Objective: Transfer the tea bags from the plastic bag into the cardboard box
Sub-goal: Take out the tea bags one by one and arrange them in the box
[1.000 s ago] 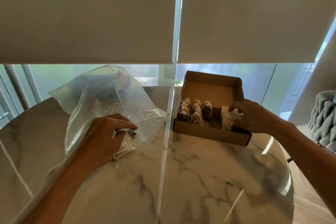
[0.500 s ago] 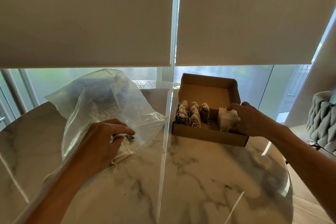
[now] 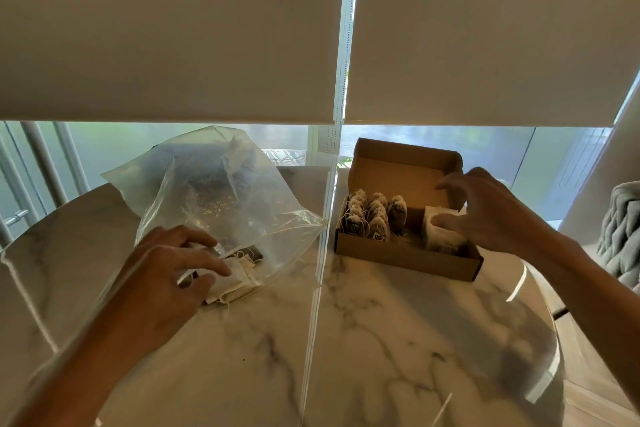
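On the white marble-veined bench (image 3: 363,340), the left hand (image 3: 166,274) at eight o'clock rests curled fingers on a small stack of pale paper tea bags (image 3: 239,274) at the mouth of the crumpled clear plastic bag (image 3: 221,198); whether it has pinched one cannot be told. At two o'clock the right hand (image 3: 485,215), fingers spread and loosely curved, touches a white upright tea bag (image 3: 440,232) in the right part of the open brown cardboard box (image 3: 408,256), thumb against it, not closed round it. Rows of darker tea bags (image 3: 374,218) stand at the box's left. Beyond, a pale roller blind (image 3: 173,28) covers the window. The risks appear plain: the strings trailing from the stack could tangle and drag several bags out together, the slack bag could slide on the smooth bench, and the white bag, with a gap beside it, could topple once the thumb leaves it.
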